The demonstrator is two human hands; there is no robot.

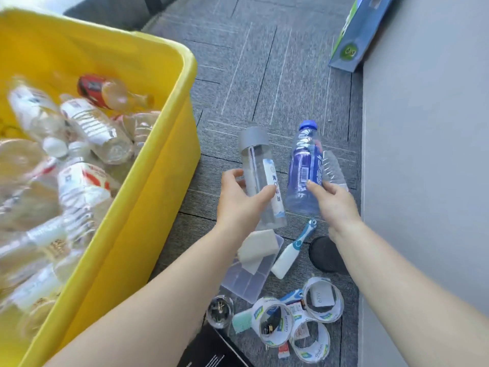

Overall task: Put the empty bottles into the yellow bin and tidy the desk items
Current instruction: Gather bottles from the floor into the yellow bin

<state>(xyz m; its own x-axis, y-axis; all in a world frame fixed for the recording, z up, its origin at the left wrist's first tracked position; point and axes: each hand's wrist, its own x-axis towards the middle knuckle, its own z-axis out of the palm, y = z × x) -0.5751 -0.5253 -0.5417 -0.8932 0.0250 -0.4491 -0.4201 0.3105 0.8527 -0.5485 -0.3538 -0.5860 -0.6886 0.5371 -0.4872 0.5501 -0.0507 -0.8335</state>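
Observation:
A yellow bin [158, 165] fills the left side, with several empty clear bottles lying inside it. My left hand [238, 202] grips a clear bottle with a grey cap [258, 165], held upright above the carpet, right of the bin. My right hand [333, 200] holds a blue bottle with a blue cap [304, 165] by its lower part. A crumpled clear bottle [334, 168] shows partly behind the blue one.
On the grey carpet below my hands lie a clear plastic box [246, 279] with a white sponge [259, 247], an electric toothbrush [291, 250], a black round lid [326, 255], tape rolls [309, 337], a small glass jar [220, 311] and a black box [211, 350]. A grey wall [423, 181] runs along the right.

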